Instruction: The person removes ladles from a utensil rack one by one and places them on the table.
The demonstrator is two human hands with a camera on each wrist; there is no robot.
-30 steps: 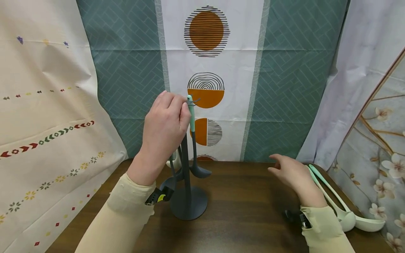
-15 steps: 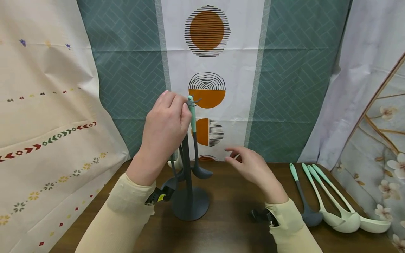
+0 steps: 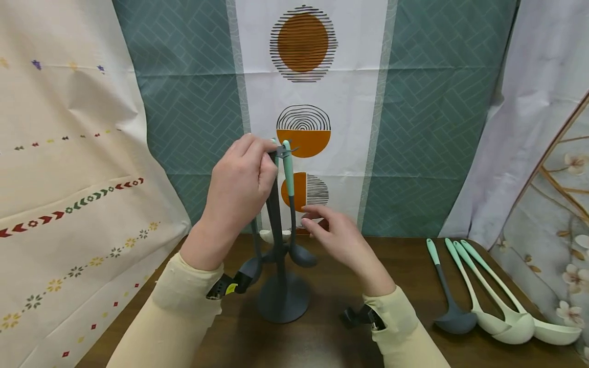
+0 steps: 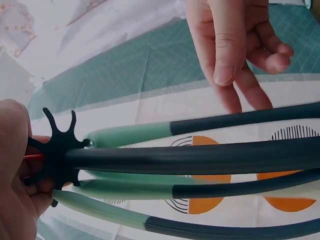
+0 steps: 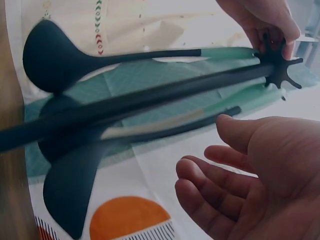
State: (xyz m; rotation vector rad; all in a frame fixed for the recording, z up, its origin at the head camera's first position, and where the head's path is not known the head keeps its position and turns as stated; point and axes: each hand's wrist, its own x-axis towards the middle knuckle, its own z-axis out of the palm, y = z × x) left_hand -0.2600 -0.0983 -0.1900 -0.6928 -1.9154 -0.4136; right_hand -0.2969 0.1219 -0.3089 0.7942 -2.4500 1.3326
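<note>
My left hand (image 3: 241,176) grips the hooked top of a dark utensil stand (image 3: 275,209). Its star of hooks (image 4: 61,159) shows in the left wrist view. From the hooks hang several ladles with mint handles; a dark ladle (image 3: 302,255) is on the right side, another dark ladle (image 3: 251,268) on the left. A cream bowl end (image 3: 271,236) shows behind the pole. Beside the right-hand ladle's shaft is my right hand (image 3: 338,236), thumb and fingers apart and loosely bent, holding nothing. In the right wrist view its fingertips (image 5: 186,169) lie just below the hanging handles.
On the brown table's right side lie a dark ladle (image 3: 455,319) and several cream ladles (image 3: 515,329), side by side with mint handles pointing back. The stand's round base (image 3: 284,301) rests on the table (image 3: 386,317). Patterned cloths (image 3: 442,128) hang behind and at both sides.
My right hand has come left from beside the lying ladles to the stand. The stand has turned and shifted slightly right, bringing a second mint handle into sight. My left hand keeps its grip.
</note>
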